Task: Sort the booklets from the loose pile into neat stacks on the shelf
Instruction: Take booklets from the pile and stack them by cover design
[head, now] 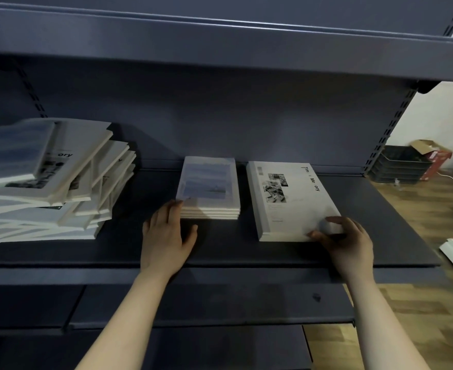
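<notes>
On the shelf (220, 252), a loose pile (46, 188) of booklets is seen at 9 o'clock, a small stack (209, 188) in the middle and a large stack (292, 201) just beside it at 3 o'clock. The small stack's 7 o'clock corner is touched by the left hand (166, 236), its fingers (176, 206) straight and together, thumb spread aside. The large stack's 5 o'clock corner is pinched by the right hand (348, 241): curled fingers (337, 220) on the cover, thumb against the near edge.
</notes>
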`<control>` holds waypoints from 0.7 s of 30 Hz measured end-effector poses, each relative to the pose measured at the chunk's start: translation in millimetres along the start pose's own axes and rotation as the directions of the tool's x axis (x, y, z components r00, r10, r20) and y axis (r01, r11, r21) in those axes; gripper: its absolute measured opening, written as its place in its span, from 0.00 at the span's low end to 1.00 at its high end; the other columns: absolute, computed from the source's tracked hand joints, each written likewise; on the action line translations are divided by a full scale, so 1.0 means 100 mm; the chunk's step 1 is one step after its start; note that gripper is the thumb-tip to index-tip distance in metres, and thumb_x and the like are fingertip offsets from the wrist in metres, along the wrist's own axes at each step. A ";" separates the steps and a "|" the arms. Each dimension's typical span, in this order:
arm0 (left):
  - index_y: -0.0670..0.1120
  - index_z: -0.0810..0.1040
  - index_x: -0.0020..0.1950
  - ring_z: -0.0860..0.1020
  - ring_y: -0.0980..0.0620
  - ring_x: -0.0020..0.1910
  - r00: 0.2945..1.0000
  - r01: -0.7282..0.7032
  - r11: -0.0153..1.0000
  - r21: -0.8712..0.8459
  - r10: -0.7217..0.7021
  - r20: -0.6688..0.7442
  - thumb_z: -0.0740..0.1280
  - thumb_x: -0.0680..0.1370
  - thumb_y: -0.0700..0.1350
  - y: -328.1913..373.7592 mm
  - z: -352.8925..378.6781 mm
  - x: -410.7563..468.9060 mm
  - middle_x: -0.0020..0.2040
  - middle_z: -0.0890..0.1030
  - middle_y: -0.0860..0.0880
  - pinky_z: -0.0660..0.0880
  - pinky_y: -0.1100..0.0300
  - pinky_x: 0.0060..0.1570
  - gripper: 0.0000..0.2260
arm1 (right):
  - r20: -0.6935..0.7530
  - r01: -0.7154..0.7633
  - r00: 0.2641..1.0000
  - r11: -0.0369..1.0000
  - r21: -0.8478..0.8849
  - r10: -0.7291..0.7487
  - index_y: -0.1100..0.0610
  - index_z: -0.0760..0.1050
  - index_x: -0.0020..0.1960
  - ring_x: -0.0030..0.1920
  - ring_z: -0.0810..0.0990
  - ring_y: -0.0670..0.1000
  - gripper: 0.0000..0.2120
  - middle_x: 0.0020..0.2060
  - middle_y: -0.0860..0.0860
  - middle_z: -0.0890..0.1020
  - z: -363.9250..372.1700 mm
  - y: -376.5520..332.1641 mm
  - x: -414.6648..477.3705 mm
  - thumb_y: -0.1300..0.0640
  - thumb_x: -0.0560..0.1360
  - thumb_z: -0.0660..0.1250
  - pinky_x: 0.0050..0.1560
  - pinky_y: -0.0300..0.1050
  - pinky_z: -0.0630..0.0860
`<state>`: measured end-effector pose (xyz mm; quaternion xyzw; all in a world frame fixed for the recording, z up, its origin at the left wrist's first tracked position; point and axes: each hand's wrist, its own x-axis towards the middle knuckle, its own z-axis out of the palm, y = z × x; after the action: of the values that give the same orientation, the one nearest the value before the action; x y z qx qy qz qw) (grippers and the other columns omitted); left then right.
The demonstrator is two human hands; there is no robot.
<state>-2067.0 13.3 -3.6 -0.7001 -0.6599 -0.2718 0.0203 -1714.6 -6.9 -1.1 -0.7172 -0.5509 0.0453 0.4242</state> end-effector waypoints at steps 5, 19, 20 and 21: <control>0.48 0.63 0.72 0.69 0.45 0.67 1.000 0.001 1.000 -0.001 -0.001 0.002 0.64 0.76 0.54 0.00 0.00 0.01 0.70 0.69 0.46 0.64 0.45 0.65 0.26 | 0.063 -0.050 0.997 0.998 0.033 0.047 0.49 0.79 0.52 0.56 0.76 0.55 0.21 0.53 0.50 0.80 -0.03 0.03 0.05 0.48 0.62 0.79 0.52 0.47 0.72; 0.48 0.64 0.71 0.68 0.45 0.67 1.000 -0.002 1.000 -0.001 0.002 0.015 0.63 0.76 0.54 0.00 -0.02 0.00 0.71 0.67 0.46 0.63 0.44 0.65 0.25 | 0.105 -0.014 0.994 1.000 -0.003 0.014 0.52 0.80 0.57 0.60 0.75 0.57 0.26 0.58 0.52 0.79 -0.08 -0.03 0.03 0.50 0.62 0.81 0.60 0.53 0.72; 0.48 0.64 0.71 0.68 0.45 0.67 1.000 -0.003 1.000 0.000 0.003 0.015 0.63 0.76 0.54 0.00 -0.02 0.00 0.71 0.67 0.46 0.64 0.45 0.65 0.25 | 0.123 -0.022 0.992 1.000 0.004 0.022 0.52 0.80 0.58 0.60 0.74 0.57 0.26 0.59 0.52 0.78 -0.09 -0.04 0.04 0.50 0.62 0.81 0.60 0.53 0.72; 0.48 0.64 0.71 0.68 0.45 0.67 1.000 -0.005 1.000 0.001 0.005 0.017 0.63 0.76 0.54 0.00 -0.02 0.00 0.71 0.67 0.46 0.64 0.45 0.65 0.25 | 0.142 -0.030 0.990 0.999 0.012 0.028 0.52 0.79 0.58 0.60 0.74 0.57 0.26 0.59 0.52 0.78 -0.10 -0.04 0.04 0.51 0.63 0.80 0.60 0.52 0.72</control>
<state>-2067.8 12.1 -2.1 -0.7043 -0.6583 -0.2655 0.0155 -1710.8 -9.0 9.5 -0.7173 -0.5687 0.1061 0.3884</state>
